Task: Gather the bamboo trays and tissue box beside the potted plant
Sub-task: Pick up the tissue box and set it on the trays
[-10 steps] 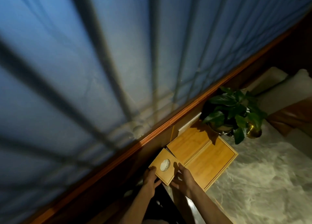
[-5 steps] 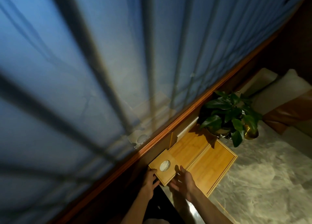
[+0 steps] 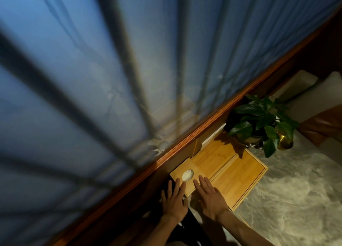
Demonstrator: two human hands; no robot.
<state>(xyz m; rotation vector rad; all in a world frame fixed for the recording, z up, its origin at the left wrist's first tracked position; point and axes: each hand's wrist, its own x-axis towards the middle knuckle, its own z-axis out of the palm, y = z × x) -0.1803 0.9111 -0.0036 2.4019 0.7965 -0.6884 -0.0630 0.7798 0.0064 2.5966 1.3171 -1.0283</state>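
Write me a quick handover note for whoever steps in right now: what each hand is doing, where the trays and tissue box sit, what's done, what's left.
Left hand: open, flat, fingertips on the near edge of the tissue box; no grip.
Right hand: open, fingers spread over the box's near right corner and the adjoining tray; no grip.
Bamboo trays: side by side on the marble surface, far ends reaching the potted plant.
Tissue box: against the trays' near left end, by the wooden ledge.
Done: everything appears gathered beside the plant.
Left: probably just squaring the box up, then lifting the hands away.
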